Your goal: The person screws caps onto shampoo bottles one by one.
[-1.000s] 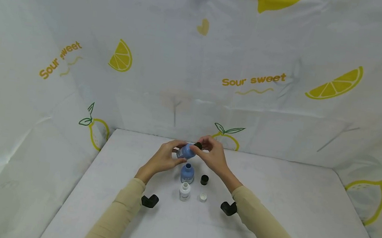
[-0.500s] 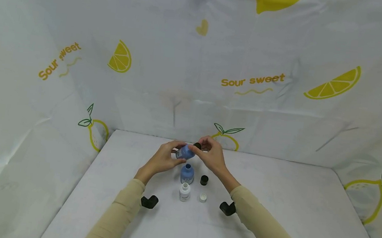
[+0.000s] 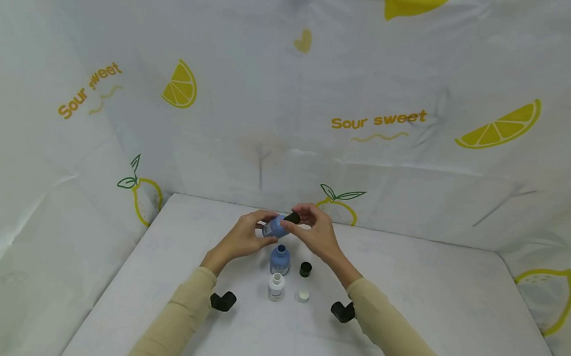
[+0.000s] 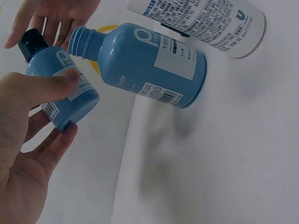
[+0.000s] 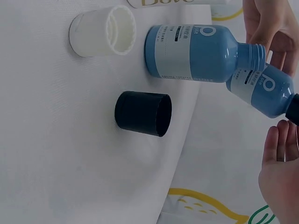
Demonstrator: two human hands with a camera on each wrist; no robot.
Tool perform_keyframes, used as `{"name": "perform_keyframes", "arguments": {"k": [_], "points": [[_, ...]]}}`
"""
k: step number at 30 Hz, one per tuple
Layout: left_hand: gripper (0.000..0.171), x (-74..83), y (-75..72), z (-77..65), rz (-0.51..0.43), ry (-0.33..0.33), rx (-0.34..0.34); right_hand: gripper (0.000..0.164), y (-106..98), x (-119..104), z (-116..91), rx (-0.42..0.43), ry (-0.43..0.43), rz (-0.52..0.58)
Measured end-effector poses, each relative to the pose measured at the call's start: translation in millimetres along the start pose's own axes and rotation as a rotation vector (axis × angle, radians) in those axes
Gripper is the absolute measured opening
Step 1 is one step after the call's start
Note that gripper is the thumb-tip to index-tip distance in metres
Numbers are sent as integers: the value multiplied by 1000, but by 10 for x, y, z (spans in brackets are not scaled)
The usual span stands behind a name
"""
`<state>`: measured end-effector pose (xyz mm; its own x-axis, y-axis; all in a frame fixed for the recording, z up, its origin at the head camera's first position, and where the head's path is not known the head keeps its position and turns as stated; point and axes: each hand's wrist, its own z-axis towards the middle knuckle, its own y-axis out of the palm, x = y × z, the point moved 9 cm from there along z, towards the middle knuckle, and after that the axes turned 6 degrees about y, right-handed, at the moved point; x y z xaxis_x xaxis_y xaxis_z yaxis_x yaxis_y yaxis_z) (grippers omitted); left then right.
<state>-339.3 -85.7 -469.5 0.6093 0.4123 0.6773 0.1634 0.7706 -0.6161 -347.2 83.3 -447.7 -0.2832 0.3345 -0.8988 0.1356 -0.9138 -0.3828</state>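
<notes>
My left hand (image 3: 244, 235) grips a small blue bottle (image 4: 77, 95) round its body, tilted and raised above the table. A black cap (image 4: 32, 44) sits on that bottle's neck. Around the cap my right hand (image 3: 318, 233) lies with thumb and fingers spread to either side; in the left wrist view the whole cap shows between them. Upright in front of the hands stands a larger blue bottle (image 3: 280, 259), uncapped, its threaded neck bare. Nearer the person is an uncapped white bottle (image 3: 276, 288).
A loose black cap (image 5: 140, 114) rests on the white table (image 3: 406, 321), right of the larger blue bottle. Beside the white bottle lies a white cap (image 5: 93, 35), hollow side showing. Dark elbow-shaped pieces show at the left wrist (image 3: 223, 301) and right wrist (image 3: 343, 311). A lemon-print sheet (image 3: 251, 109) hangs behind.
The right thumb and fingers have shifted and loosened around the held bottle's cap, so more of the cap shows. The left hand and the standing bottles have stayed put.
</notes>
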Motion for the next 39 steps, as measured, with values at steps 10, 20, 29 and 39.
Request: {"name": "perform_keyframes", "arguments": {"k": [10,20,29,39], "points": [[59,-3,-22,9,-11,13,12,46,11,-136,-16,-187,-207,111],[60,-9,-30,-6,2,9,-2,36,8,-105,-8,-189,-200,140],[59,-30,-33,-7,4,-21,-3,36,0,-89,11,-132,-121,77],[59,-10,-40,0,16,-13,-1,30,-37,-91,40,-30,-89,28]]}}
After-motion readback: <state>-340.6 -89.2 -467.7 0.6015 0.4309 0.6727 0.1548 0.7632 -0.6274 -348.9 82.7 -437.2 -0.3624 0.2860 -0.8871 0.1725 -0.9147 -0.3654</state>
